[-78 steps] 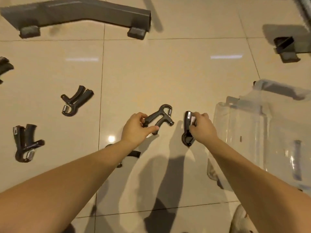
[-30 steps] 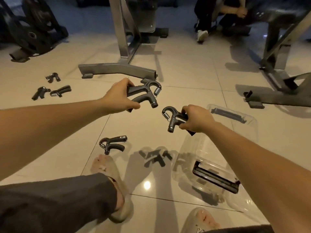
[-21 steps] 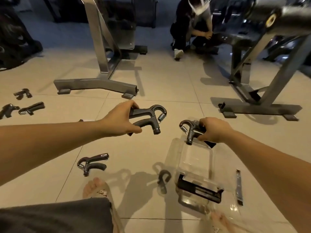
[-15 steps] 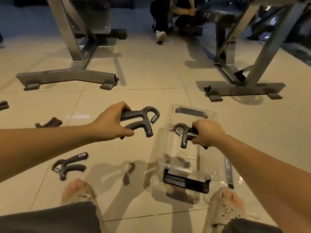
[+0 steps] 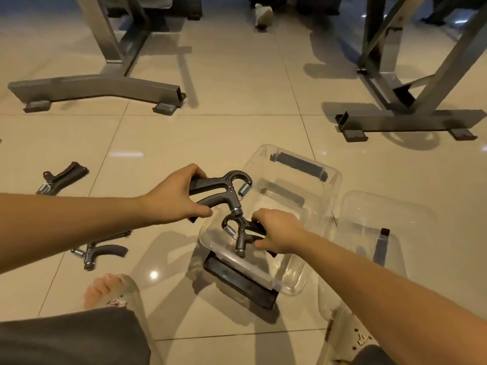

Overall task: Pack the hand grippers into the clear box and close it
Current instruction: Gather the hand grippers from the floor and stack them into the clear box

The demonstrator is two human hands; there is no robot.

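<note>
Handle ends of the upper hand gripper [image 5: 224, 192] are covered by the left hand [image 5: 171, 200], and those of the lower hand gripper [image 5: 242, 234] by the right hand [image 5: 278, 230]. The left forearm [image 5: 66, 219] hides part of a floor gripper [image 5: 104, 251]. The top edge cuts off the left metal frame [image 5: 105, 83] and the right metal frame [image 5: 411, 122].

Grey machine base [image 5: 97, 84] & 2nd frame [image 5: 411, 121] on beige tile floor [image 5: 237, 83].

Floor tiles [image 5: 237, 88] glossy, smooth. Clear box [image 5: 329, 185] transparent plastic. Hand grippers [image 5: 218, 191] matt dark plastic, shiny metal springs [image 5: 244, 189]. Machine frames [image 5: 105, 83] brushed metal.
</note>
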